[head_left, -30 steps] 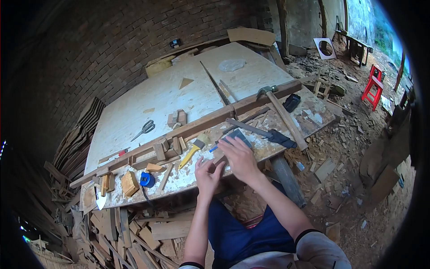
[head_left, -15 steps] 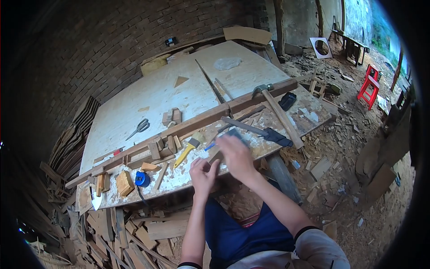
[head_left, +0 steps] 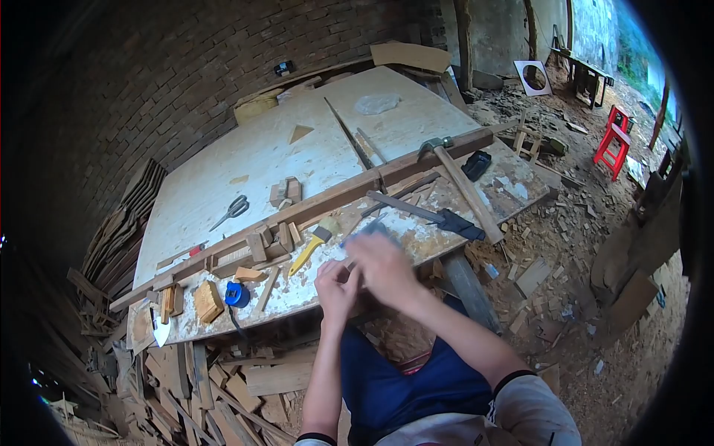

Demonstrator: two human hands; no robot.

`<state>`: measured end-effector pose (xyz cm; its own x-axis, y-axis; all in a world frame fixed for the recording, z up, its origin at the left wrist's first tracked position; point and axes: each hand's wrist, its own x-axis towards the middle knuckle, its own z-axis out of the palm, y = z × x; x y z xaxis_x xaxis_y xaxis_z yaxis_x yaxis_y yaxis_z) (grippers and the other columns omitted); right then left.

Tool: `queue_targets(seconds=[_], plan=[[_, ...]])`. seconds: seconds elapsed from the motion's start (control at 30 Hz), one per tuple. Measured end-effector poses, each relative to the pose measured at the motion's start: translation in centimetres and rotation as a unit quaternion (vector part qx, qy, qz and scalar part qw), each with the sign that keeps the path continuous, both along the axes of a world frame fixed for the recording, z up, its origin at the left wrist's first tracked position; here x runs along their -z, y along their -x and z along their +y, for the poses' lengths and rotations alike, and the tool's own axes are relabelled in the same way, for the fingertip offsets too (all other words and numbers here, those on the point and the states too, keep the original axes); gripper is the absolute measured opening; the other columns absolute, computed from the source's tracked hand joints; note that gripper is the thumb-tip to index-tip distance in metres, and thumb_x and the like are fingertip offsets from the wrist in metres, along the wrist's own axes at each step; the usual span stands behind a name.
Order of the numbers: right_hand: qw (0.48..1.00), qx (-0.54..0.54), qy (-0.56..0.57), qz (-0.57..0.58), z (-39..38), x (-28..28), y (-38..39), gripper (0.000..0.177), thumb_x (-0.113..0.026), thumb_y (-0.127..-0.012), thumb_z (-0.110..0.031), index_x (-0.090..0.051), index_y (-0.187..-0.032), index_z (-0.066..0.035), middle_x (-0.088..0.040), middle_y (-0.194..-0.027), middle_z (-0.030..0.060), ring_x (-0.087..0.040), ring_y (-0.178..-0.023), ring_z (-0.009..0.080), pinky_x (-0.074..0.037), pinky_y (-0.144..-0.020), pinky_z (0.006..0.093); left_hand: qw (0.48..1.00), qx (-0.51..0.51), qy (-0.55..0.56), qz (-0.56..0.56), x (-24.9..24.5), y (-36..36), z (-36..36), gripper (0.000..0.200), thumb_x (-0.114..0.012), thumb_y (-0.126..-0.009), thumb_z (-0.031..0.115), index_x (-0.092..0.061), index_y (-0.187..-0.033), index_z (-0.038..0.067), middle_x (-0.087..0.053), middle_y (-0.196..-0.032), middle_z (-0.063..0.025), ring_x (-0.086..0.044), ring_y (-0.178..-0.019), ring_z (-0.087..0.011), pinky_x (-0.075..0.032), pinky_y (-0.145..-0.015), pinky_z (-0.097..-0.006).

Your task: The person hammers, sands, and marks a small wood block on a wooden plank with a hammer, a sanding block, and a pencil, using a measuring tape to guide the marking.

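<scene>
Near the front edge of the workbench (head_left: 201, 178), my left hand (head_left: 336, 288) is closed, thumb and fingers pinched together. A small brown wooden piece seems to be in its fingertips, mostly hidden now. My right hand (head_left: 383, 269) is right beside it, over the same spot, smeared by motion; its fingers cannot be read. Just beyond its fingers is a dark bluish-grey patch, too blurred to name. Left of my hands lies a yellow-handled paintbrush (head_left: 306, 254). To the right are a dark-handled saw-like tool (head_left: 457, 223) and a claw hammer (head_left: 468, 192).
A long wooden beam (head_left: 320, 202) crosses the bench. On the bench are scissors (head_left: 232, 211), a blue tape measure (head_left: 237, 294), a trowel (head_left: 161, 331) and several wood blocks. Wood scraps cover the floor; a red stool (head_left: 614, 145) stands at right.
My right hand has shifted slightly left and down, closer over my left hand's fingertips. The brown piece between the hands is more hidden. My left hand has barely moved.
</scene>
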<state>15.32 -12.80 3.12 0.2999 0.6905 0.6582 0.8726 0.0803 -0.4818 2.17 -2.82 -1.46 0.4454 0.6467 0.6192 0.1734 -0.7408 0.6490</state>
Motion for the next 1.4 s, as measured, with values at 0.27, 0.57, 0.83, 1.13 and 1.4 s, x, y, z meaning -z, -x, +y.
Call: queue_targets(seconds=[0.27,0.57,0.83,1.13,1.4], plan=[[1.000,-0.009,0.006,-0.009,-0.3,0.3,0.2,0.032,-0.061,-0.100,-0.011,-0.073,-0.128,0.001,-0.076,-0.135,0.0204,-0.068,-0.133,0.0382,-0.051,-0.117,0.0502,1.000,0.002,-0.022,0.017,1.0,0.4,0.3,0.018,-0.086,-0.085,0.010,-0.081,-0.096,-0.002,-0.071,-0.080,-0.0186,-0.069,-0.080,-0.0368,-0.055,-0.084,-0.0417],[0.999,-0.028,-0.034,0.010,-1.0,1.3,0.6,0.029,-0.064,-0.099,-0.007,-0.074,-0.125,0.001,-0.078,-0.132,0.0200,-0.070,-0.132,0.0386,-0.051,-0.117,0.0541,0.998,0.043,-0.047,0.011,1.6,0.7,0.6,0.022,-0.084,-0.083,0.008,-0.083,-0.104,0.002,-0.074,-0.086,-0.0152,-0.071,-0.089,-0.0374,-0.055,-0.096,-0.0473],[1.000,0.009,0.019,-0.021,-3.0,2.9,0.3,0.035,-0.069,-0.094,-0.004,-0.073,-0.129,-0.001,-0.078,-0.136,0.0172,-0.068,-0.135,0.0374,-0.050,-0.118,0.0509,0.987,0.093,-0.108,0.073,0.1,1.1,-0.2,0.037,-0.095,-0.077,0.017,-0.084,-0.109,0.003,-0.078,-0.105,-0.0125,-0.074,-0.105,-0.0342,-0.057,-0.096,-0.0453],[0.999,0.006,0.047,-0.013,-4.0,5.4,0.9,0.038,-0.066,-0.100,-0.006,-0.072,-0.137,0.000,-0.073,-0.146,0.0179,-0.064,-0.143,0.0387,-0.047,-0.124,0.0520,0.987,0.110,-0.087,0.074,0.7,1.2,-0.4,0.050,-0.097,-0.075,0.018,-0.077,-0.118,0.004,-0.076,-0.118,-0.0133,-0.073,-0.114,-0.0351,-0.056,-0.109,-0.0495],[0.996,-0.020,0.089,-0.014,-3.9,3.8,0.0,0.037,-0.061,-0.102,-0.007,-0.073,-0.137,-0.001,-0.074,-0.145,0.0181,-0.064,-0.143,0.0402,-0.047,-0.123,0.0528,0.993,0.065,-0.046,0.088,0.8,0.5,-0.4,0.097,-0.094,-0.077,0.019,-0.045,-0.160,0.001,-0.075,-0.125,-0.0213,-0.073,-0.121,-0.0393,-0.049,-0.122,-0.0525]])
